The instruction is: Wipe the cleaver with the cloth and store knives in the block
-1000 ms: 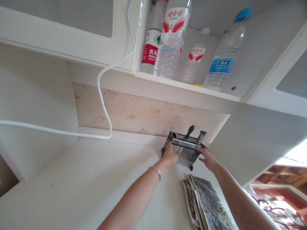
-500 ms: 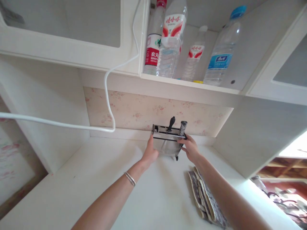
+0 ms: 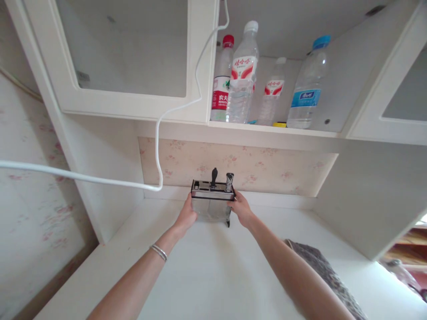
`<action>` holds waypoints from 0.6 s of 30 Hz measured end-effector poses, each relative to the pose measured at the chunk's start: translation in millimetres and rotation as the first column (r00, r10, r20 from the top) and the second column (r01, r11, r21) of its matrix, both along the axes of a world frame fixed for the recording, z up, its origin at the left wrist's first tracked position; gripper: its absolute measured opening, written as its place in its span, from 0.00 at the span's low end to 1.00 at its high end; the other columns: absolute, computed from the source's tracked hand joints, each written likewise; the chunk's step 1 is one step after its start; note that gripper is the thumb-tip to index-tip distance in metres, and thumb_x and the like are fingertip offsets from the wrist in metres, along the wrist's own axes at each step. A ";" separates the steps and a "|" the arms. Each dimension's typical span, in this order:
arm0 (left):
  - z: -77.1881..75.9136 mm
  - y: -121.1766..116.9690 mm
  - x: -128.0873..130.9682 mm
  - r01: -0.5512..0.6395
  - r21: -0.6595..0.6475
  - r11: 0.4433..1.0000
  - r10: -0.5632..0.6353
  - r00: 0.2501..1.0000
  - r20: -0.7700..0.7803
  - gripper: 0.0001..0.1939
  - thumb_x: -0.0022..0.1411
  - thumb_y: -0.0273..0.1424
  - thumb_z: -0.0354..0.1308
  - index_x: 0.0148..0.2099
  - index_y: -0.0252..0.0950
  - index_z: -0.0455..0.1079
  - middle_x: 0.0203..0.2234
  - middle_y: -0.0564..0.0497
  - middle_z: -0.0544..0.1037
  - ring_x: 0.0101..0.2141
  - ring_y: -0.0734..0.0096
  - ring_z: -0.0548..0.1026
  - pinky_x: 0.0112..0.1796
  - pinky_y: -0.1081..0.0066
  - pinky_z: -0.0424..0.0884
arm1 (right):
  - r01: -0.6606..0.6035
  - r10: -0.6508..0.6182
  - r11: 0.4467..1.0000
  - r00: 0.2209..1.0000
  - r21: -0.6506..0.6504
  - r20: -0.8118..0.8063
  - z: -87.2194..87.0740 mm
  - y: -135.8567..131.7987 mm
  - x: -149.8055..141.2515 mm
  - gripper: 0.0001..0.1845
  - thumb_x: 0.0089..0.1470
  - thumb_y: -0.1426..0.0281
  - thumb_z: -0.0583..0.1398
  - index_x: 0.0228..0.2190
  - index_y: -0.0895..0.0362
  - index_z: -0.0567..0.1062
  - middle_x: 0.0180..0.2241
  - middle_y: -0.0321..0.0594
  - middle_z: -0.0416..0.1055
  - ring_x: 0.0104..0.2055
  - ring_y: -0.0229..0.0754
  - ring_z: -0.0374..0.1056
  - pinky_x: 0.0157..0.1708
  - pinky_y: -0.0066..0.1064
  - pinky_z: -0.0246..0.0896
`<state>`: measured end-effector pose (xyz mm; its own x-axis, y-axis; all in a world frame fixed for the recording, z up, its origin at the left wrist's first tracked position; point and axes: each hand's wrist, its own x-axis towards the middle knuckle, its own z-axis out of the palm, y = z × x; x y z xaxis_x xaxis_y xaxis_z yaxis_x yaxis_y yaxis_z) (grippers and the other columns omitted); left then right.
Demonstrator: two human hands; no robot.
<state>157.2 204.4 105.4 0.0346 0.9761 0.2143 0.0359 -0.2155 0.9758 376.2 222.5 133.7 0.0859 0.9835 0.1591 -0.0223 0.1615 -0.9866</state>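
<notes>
A shiny metal knife holder [image 3: 211, 205] stands on the white counter [image 3: 213, 271] close to the flowered back wall. Two dark handles stick up from its slotted top. My left hand [image 3: 187, 215] grips its left side, and a silver bracelet sits on that wrist. My right hand [image 3: 240, 208] clasps its right side near the top edge. Both arms reach forward over the counter.
Several water bottles [image 3: 240, 84] stand on the open shelf above. A white cable [image 3: 156, 146] hangs from the cupboard and runs off to the left. A glass-fronted cupboard door [image 3: 126, 53] is at the upper left. Folded patterned cloth [image 3: 328, 278] lies at my right.
Both hands have carried the knife holder leftward along the back wall and turned it square to the wall. The view has swung left, so the cloth sits farther right.
</notes>
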 end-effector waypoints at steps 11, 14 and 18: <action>5.6 9.4 -17.9 -0.086 0.008 0.996 0.086 0.976 -0.199 0.43 0.42 0.15 0.51 0.63 0.36 0.53 0.59 0.42 0.64 0.56 0.57 0.66 0.48 0.65 0.68 | 0.042 -0.042 0.999 0.998 -0.021 -0.038 -32.2 -2.6 6.2 0.42 0.35 0.74 0.59 0.56 0.51 0.60 0.58 0.46 0.60 0.60 0.48 0.56 0.48 0.37 0.61; 17.1 19.3 -14.3 -0.223 0.114 0.968 0.248 0.917 -0.312 0.30 0.50 0.21 0.52 0.57 0.32 0.59 0.55 0.38 0.67 0.51 0.58 0.70 0.50 0.63 0.65 | 0.067 -0.071 0.990 0.997 -0.123 -0.029 -62.3 -42.0 4.3 0.32 0.39 0.71 0.58 0.50 0.53 0.67 0.51 0.47 0.67 0.53 0.49 0.64 0.45 0.38 0.63; 48.8 38.5 12.6 -0.173 0.195 0.965 0.241 0.877 -0.417 0.23 0.55 0.29 0.54 0.54 0.32 0.63 0.51 0.39 0.70 0.43 0.63 0.74 0.46 0.67 0.67 | -0.258 0.286 0.938 0.953 -0.232 0.097 -119.8 -118.7 -2.9 0.12 0.41 0.71 0.58 0.32 0.54 0.75 0.31 0.38 0.75 0.33 0.42 0.71 0.32 0.31 0.65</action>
<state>169.8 242.9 154.3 -0.0420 0.9295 0.3664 0.5071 -0.2961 0.8094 373.2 103.8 13.9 -0.1964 0.9783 -0.0658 0.0919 -0.0485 -0.9946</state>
